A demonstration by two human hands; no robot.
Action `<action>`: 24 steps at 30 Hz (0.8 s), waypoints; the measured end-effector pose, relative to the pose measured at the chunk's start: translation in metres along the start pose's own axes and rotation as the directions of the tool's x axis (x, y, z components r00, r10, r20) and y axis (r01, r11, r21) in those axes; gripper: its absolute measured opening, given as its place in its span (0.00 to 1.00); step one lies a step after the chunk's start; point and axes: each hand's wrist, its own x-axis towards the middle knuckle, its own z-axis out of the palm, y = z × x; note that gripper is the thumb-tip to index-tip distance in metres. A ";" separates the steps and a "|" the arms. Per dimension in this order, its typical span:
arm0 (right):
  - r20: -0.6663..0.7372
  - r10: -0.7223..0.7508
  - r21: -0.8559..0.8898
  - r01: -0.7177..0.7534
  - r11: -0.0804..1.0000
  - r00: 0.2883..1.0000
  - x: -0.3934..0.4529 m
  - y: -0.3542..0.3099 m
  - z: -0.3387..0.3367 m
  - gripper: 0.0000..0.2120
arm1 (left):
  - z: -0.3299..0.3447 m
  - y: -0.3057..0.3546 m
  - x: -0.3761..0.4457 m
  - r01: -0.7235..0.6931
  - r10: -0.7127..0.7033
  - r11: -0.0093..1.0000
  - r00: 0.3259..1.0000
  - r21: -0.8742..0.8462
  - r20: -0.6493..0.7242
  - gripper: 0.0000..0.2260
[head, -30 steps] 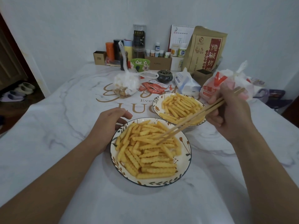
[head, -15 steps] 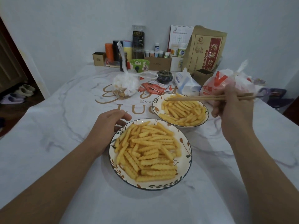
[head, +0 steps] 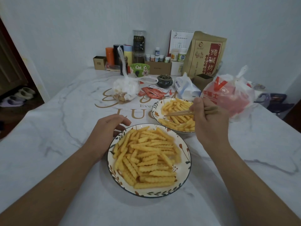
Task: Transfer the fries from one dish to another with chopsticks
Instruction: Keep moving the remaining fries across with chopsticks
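Note:
Two leaf-patterned dishes hold crinkle-cut fries. The near dish (head: 182,180) is heaped with fries (head: 146,159). The far dish (head: 154,110) holds a smaller pile of fries (head: 175,110), partly hidden by my right hand. My right hand (head: 210,123) grips wooden chopsticks (head: 178,113), whose tips point left over the far dish; I see no fry between the tips. My left hand (head: 105,132) rests on the table against the near dish's left rim, fingers loosely apart, holding nothing.
Behind the dishes lie red sauce packets (head: 154,92), a tied clear bag of food (head: 123,88), a tissue pack (head: 187,87) and a red-and-white plastic bag (head: 228,95). Bottles, boxes, a green bowl (head: 140,69) and a brown paper bag (head: 206,54) line the wall.
My right hand lifted the chopsticks out of the near dish, swung them level over the far dish, then drew them lower and closer there. My left hand stayed put.

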 end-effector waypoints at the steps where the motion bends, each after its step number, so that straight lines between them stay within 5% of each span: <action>1: -0.019 0.004 -0.007 -0.004 1.000 1.000 0.000 -0.002 -0.001 0.28 | 0.000 0.000 0.000 0.000 0.000 1.000 1.000 0.003 -0.001 0.13; 13: 0.000 0.124 0.023 -0.123 0.992 0.992 -0.002 -0.007 -0.001 0.28 | 0.001 0.004 0.000 0.005 -0.005 1.000 1.000 0.025 -0.005 0.14; 17: -0.136 0.370 0.414 -0.286 0.864 0.919 0.013 -0.017 -0.017 0.25 | 0.001 0.003 0.000 0.002 -0.002 1.000 1.000 0.028 0.001 0.14; 20: 0.006 0.474 0.588 -0.386 0.711 0.881 0.024 -0.025 -0.034 0.29 | 0.002 0.003 0.000 -0.010 0.010 1.000 1.000 0.026 -0.004 0.13; 24: 0.286 0.441 0.603 -0.518 0.607 0.850 0.025 -0.029 -0.046 0.26 | 0.003 0.004 -0.002 -0.006 0.006 1.000 1.000 0.004 -0.015 0.14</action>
